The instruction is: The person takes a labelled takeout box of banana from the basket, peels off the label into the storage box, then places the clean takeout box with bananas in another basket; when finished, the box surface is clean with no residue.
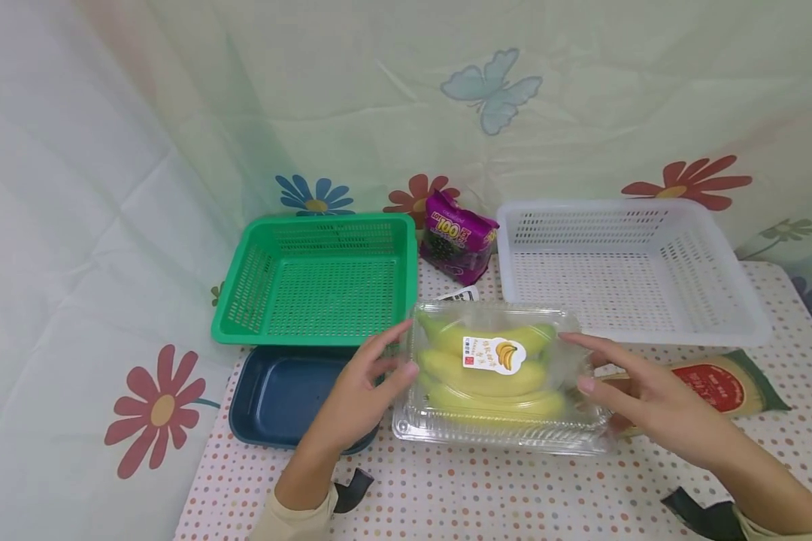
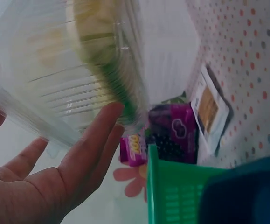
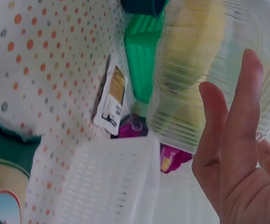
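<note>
A clear plastic box of bananas (image 1: 483, 376) is held up over the spotted table, with a banana label on its lid. My left hand (image 1: 365, 383) holds its left end; in the left wrist view the fingers (image 2: 90, 149) lie along the ribbed side. At the right end my right hand (image 1: 656, 398) grips the box, two fingers (image 3: 242, 121) against its wall in the right wrist view. Behind the box, a white packet (image 1: 462, 294) is partly hidden; the left wrist view shows more of this packet (image 2: 209, 112).
A green basket (image 1: 223, 327) stands at the back left, with a dark blue tray (image 1: 243, 428) before it. A white basket (image 1: 751, 300) is at the back right. Between the baskets stands a purple bag (image 1: 456, 237). A long package with a red label (image 1: 731, 383) lies behind my right hand.
</note>
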{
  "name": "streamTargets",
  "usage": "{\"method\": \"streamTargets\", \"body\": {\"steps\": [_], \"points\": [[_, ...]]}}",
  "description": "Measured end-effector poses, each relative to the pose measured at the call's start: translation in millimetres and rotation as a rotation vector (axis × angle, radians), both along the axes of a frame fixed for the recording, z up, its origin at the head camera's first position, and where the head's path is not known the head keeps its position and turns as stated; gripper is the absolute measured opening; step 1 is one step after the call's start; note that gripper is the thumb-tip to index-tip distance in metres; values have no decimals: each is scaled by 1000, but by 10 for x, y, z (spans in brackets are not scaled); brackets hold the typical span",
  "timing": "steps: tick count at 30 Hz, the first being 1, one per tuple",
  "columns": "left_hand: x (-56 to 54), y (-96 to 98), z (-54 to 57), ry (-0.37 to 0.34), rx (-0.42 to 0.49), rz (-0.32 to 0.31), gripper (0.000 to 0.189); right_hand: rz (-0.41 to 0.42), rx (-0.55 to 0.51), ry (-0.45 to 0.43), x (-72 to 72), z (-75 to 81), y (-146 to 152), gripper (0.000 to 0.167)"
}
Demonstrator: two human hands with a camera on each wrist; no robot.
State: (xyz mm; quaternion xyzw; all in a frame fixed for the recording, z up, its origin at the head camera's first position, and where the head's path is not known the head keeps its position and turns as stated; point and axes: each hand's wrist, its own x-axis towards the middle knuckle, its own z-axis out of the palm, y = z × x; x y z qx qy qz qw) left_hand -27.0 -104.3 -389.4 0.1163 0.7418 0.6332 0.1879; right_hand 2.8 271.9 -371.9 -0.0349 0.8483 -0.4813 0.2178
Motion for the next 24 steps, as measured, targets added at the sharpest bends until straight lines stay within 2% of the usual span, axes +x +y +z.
{"method": "streamTargets", "body": {"steps": [5,14,24], "points": [[72,-129,-52,-73,-27,16,62,22,-81,-48,14,-82,-113,62],[219,-304,-178,-138,-34,9,62,101,-237,-94,93,-317,-235,62],[273,-282,-312,-107,-41,-7,64,123,-279,-141,159,-532,-210,64]]}}
